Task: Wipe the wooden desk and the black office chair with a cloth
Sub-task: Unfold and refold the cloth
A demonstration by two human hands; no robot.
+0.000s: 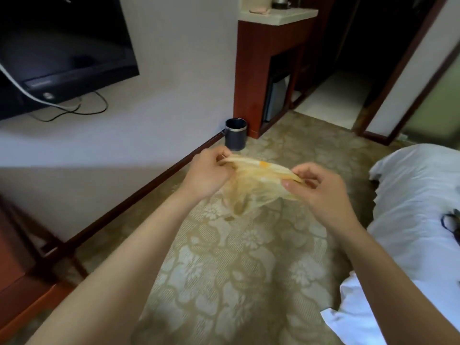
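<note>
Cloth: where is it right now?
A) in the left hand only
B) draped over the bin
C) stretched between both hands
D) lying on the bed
C: the left hand and the right hand each pinch one end of the cloth, which sags between them over the carpet.

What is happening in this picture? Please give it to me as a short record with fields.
place: room with patterned carpet, white bed at right, television on the left wall
left hand: pinches one end of the cloth
right hand: pinches the other end
cloth: thin, yellowish, stretched between the hands, the rest hanging below, above the carpet
nearby: dark bin on the floor by the wall, beside a wooden cabinet
progress: cloth touches no furniture; wiping not begun
</note>
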